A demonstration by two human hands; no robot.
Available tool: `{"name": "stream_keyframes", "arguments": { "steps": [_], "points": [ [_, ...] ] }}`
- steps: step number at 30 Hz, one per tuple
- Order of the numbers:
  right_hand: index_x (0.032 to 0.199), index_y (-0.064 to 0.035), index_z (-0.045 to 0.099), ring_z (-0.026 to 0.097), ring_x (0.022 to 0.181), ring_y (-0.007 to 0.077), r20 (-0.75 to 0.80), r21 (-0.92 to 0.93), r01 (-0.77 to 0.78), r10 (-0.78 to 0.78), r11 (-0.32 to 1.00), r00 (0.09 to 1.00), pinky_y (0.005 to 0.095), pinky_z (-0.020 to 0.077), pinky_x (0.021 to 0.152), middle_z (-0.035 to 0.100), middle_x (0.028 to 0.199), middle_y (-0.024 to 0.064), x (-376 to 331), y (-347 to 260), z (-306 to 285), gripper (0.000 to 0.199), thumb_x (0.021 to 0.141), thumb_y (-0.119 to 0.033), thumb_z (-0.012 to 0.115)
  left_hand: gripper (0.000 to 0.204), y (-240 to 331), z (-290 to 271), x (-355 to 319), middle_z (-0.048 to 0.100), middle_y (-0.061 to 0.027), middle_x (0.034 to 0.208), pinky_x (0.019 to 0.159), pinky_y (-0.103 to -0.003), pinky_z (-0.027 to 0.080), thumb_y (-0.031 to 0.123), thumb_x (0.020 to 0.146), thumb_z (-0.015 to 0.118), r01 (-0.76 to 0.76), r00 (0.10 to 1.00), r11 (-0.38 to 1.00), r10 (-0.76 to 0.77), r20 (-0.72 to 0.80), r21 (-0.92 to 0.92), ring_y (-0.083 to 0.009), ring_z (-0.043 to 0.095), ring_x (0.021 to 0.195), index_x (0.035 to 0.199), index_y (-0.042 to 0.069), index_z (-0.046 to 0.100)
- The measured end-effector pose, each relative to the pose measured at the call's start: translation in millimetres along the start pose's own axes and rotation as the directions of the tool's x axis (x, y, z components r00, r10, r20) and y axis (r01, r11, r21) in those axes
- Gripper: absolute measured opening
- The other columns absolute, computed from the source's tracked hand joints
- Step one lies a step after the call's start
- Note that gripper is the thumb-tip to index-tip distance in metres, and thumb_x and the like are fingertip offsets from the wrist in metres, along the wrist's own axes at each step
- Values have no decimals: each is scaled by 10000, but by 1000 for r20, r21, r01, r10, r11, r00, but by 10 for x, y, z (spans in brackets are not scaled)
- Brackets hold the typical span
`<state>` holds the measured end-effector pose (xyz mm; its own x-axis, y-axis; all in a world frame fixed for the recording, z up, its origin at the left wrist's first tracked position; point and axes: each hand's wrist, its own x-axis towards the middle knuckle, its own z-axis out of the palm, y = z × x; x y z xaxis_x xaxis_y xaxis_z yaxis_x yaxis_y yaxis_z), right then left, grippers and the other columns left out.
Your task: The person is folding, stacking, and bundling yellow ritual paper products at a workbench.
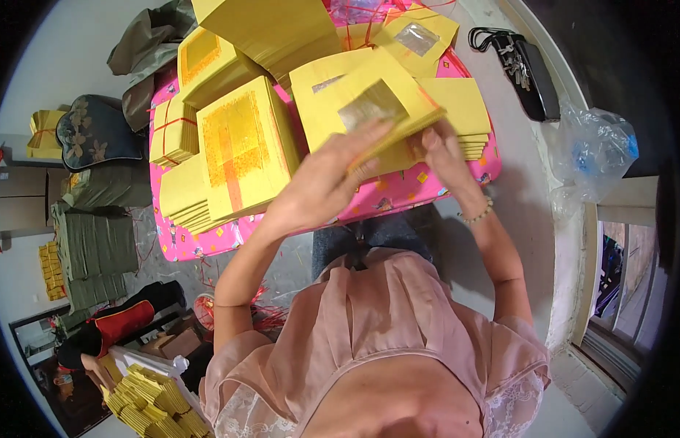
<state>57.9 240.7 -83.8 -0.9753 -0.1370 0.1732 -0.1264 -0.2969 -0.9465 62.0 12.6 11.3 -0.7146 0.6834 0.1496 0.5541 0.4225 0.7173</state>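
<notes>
Both my hands are at a wad of yellow paper sheets [413, 111] with a silver foil square on its top sheet. My left hand [322, 179] grips the wad's near left edge, fingers on top by the foil. At the near right corner my right hand [448, 157] holds the wad, its fingers partly hidden beneath it. The wad sits tilted over another yellow stack [307, 84] with foil. To the left stands a tall stack of yellow paper [245, 186] with an orange-edged gold square on top.
A pink patterned cloth [186, 248] covers the table. A red-tied paper bundle [173, 131] lies at the left, fanned yellow paper [468, 109] at the right. A black pouch with keys [526, 77] and a plastic bag [603, 146] are farther right. Another person [124, 325] handles yellow stacks at lower left.
</notes>
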Motion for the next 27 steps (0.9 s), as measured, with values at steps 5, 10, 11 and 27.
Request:
{"name": "stream_keyframes", "arguments": {
  "steps": [5,10,11,27],
  "points": [
    [1358,16,354,469,1189,167,41,100,-38,34,994,999,320,396,993,484,1291,90,-173,121,23,739,843,-372,715,557,37,-27,9,113,-247,1541,1149,-485,108,320,1002,391,25,957,987,22,289,-159,-466,135,1400,1503,157,212],
    [1340,4,351,486,1157,159,92,79,6,-13,997,996,308,411,976,501,1242,72,-167,-12,174,769,804,-373,753,598,-47,-109,125,80,-179,1569,1134,-445,152,372,998,398,10,898,981,76,433,-193,-353,203,1381,1506,123,202],
    [1346,0,336,491,1147,159,91,100,36,-45,994,995,307,409,978,504,1229,68,-155,-31,185,788,797,-378,758,598,-39,-120,151,92,-218,1558,1149,-448,95,410,1004,363,110,875,954,40,483,-278,-359,141,1416,1507,130,198],
    [1313,3,372,490,1130,162,-101,193,57,-38,980,994,316,415,957,499,1235,91,-229,-59,267,732,816,-384,745,581,142,23,156,535,-115,1264,954,-320,417,325,916,627,376,925,646,-220,309,-664,-184,502,1153,1341,-21,437]
  ]
}}
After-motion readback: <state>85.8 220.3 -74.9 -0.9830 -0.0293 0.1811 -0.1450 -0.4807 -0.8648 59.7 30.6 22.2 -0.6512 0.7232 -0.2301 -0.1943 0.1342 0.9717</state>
